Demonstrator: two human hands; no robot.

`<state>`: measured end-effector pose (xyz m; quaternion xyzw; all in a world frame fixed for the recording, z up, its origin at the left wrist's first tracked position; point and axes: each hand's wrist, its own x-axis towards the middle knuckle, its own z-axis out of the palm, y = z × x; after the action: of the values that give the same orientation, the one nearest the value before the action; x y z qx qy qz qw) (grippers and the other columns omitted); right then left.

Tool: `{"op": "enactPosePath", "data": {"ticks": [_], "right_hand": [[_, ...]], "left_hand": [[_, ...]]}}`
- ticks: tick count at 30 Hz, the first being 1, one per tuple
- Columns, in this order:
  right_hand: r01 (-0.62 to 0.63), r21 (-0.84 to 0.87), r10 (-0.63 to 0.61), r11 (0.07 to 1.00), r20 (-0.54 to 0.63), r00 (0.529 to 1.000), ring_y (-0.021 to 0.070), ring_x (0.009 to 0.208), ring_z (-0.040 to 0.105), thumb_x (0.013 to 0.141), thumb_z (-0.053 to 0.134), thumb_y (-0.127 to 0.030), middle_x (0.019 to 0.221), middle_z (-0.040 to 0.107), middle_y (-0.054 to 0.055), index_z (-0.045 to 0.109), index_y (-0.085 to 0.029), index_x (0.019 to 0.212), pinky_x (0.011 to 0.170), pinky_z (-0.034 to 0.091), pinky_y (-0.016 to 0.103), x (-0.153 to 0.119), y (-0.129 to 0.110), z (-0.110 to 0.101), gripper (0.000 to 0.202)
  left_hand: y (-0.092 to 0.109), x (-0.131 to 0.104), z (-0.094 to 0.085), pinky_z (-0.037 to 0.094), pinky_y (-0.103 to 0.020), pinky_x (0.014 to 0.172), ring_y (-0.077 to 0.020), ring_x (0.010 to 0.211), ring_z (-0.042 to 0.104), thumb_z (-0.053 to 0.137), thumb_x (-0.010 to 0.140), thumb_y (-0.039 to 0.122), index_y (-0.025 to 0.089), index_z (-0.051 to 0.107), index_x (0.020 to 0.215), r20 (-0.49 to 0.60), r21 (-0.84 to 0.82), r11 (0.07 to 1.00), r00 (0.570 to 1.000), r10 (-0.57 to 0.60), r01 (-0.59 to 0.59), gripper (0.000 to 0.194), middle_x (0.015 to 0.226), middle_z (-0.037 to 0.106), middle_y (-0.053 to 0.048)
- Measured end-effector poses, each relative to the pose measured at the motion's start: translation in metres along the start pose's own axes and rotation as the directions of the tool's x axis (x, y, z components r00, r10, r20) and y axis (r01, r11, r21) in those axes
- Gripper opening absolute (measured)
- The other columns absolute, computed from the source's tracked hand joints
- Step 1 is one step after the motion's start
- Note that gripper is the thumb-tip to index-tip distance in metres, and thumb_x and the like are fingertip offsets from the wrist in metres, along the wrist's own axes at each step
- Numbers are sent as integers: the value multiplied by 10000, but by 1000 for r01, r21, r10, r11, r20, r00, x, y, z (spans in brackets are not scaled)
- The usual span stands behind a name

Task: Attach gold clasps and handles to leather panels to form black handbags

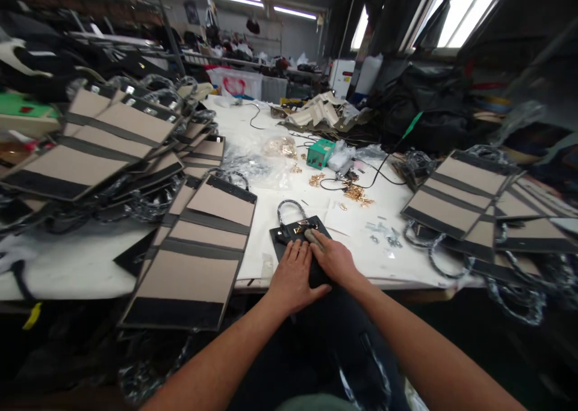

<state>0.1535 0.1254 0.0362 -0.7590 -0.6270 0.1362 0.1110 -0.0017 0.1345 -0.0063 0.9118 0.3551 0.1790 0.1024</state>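
A small black handbag panel (pixel 322 223) with a plastic-wrapped handle (pixel 291 204) lies at the front edge of the white table. Gold-coloured hardware (pixel 300 229) sits near its top edge. My left hand (pixel 295 272) rests flat on the panel, fingers stretched out just below the hardware. Beside it, my right hand (pixel 333 257) presses at the hardware with its fingers together. A greyish, cloth-like piece (pixel 311 236) shows at the right fingertips; whether it is held or worn around a finger I cannot tell.
Beige-and-black bag panels (pixel 189 248) are stacked on the left, and more panels (pixel 458 191) lie on the right. Past the bag are gold fittings (pixel 356 193), silver pieces (pixel 389 237), a green box (pixel 320 152) with a black cable, and clear plastic (pixel 253 164).
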Motion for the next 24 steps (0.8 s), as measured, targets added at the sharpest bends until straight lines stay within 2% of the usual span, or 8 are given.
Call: {"op": "enactPosePath", "data": {"ticks": [4,6,8,11,13,19,24], "right_hand": [[15,157,4,988,-116,993,258,1088,700,941,567,-485,1230,730,88,492,-256,1473,906,536,357,8,6,-10,584],[16,196,18,981,-173,985,258,1050,710,898,630,-507,1194,743,72,465,-275,1481,874,537,350,22,5,-12,649],[18,166,12,986,-177,984,261,1009,717,864,671,-516,1122,763,53,462,-304,1476,838,532,348,41,2,-12,681],[46,55,-40,997,-118,992,267,924,724,856,668,-526,977,778,36,588,-333,1356,773,509,339,69,4,-12,542],[46,54,-39,998,-119,992,253,872,718,877,626,-533,912,773,29,672,-329,1227,737,486,318,83,11,-10,407],[-34,391,121,920,-201,972,227,760,655,888,571,-530,838,743,36,710,-243,1057,711,454,311,104,44,1,360],[-30,515,158,856,-207,966,221,744,626,849,619,-520,843,736,33,727,-227,1048,707,437,313,105,50,3,371]], "left_hand": [[1,-1,-2,202,-511,1248,-360,1471,351,543,824,737,53,458,1465,0,31,1000,1000,-3,3,942,1529,472,-208],[1,-1,-2,200,-506,1251,-363,1477,339,549,817,741,46,482,1446,9,40,999,1000,-11,10,940,1529,471,-211],[2,-1,-2,208,-510,1250,-363,1480,333,551,817,743,61,497,1437,22,44,999,1000,-16,15,924,1529,473,-203],[2,0,-4,224,-513,1247,-357,1488,318,550,816,748,89,484,1456,33,53,998,999,-23,21,920,1542,464,-187],[2,1,-5,230,-507,1248,-350,1494,310,553,816,749,98,471,1469,45,59,998,999,-27,24,925,1556,449,-179],[2,8,-9,237,-502,1254,-349,1503,295,544,817,753,103,458,1483,124,52,997,991,-55,49,933,1581,418,-164],[2,12,-8,230,-513,1263,-358,1510,278,564,810,734,91,451,1485,156,39,997,985,-77,72,939,1588,404,-166]]}}
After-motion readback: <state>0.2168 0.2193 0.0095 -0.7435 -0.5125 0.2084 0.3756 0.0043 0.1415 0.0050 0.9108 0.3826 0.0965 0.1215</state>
